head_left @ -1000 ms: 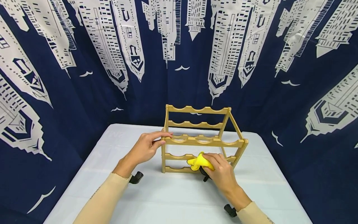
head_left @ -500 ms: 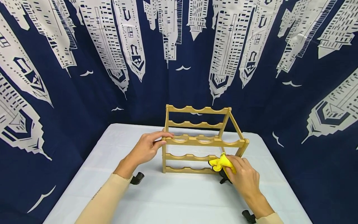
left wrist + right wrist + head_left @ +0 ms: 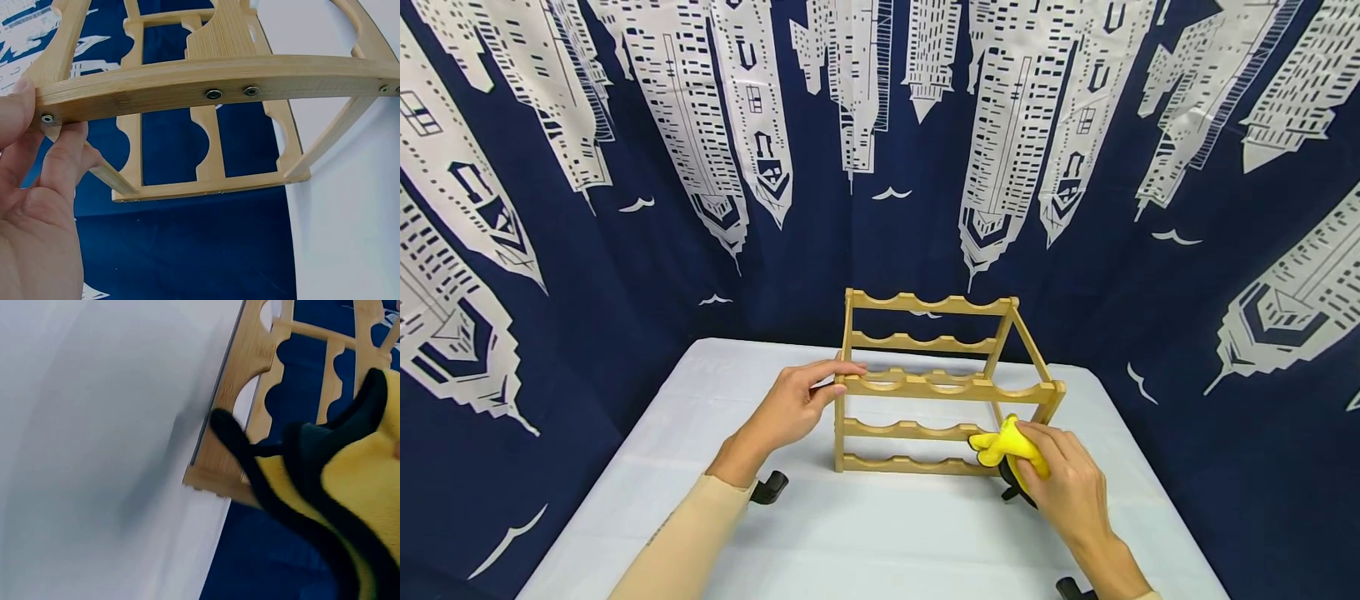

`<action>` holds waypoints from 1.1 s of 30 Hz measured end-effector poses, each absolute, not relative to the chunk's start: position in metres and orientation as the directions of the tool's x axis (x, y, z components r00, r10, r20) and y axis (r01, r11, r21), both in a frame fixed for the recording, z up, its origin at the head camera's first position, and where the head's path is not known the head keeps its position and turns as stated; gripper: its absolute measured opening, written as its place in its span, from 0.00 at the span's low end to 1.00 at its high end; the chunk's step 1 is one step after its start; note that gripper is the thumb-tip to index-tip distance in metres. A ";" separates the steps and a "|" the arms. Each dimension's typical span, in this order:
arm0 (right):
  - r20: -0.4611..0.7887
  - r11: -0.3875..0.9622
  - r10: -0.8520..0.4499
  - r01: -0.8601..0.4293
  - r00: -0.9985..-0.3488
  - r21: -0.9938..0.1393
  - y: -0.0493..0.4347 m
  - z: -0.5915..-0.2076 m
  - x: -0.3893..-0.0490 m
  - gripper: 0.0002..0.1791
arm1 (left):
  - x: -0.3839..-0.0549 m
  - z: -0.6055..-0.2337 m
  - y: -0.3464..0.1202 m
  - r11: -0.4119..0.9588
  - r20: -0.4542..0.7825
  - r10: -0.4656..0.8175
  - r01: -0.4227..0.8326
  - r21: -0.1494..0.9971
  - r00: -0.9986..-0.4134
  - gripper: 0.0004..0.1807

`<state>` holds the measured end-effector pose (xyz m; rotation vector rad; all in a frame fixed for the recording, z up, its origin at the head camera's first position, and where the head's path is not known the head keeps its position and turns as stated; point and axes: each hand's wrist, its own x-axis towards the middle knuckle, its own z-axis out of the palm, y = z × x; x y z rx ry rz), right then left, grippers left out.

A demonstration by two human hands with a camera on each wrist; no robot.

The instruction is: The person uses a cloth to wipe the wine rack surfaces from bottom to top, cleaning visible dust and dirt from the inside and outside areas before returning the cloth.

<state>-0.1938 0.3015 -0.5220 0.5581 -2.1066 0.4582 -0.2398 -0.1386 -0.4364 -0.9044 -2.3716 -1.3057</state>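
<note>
A light wooden wine rack (image 3: 910, 430) with scalloped rails stands on the white-covered table. At its upper left front corner, my left hand (image 3: 793, 407) grips the frame; the left wrist view shows the thumb and fingers on either side of the wooden side bar (image 3: 156, 90). My right hand (image 3: 1070, 483) holds a bunched yellow cloth (image 3: 1017, 443) with black edging at the rack's lower right front. In the right wrist view the cloth (image 3: 362, 475) hangs in folds before the rails, and its black edge overlaps the bottom rail. Whether it touches the wood there is hard to tell.
White cloth covers the table (image 3: 865, 542). A dark blue curtain (image 3: 812, 258) printed with white buildings and birds hangs behind and at both sides. Black wrist camera mounts show at the left wrist (image 3: 769, 488) and the right wrist (image 3: 1072, 588).
My right hand has moved right with the yellow cloth, from the middle of the lower front rails to their right end. My left hand keeps its grip on the rack's corner.
</note>
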 end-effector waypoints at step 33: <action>0.923 0.484 -0.168 -0.845 -0.345 -0.228 0.182 -0.469 -0.215 0.26 | -0.237 -0.439 -0.142 0.318 0.579 0.183 0.605 0.730 -0.795 0.17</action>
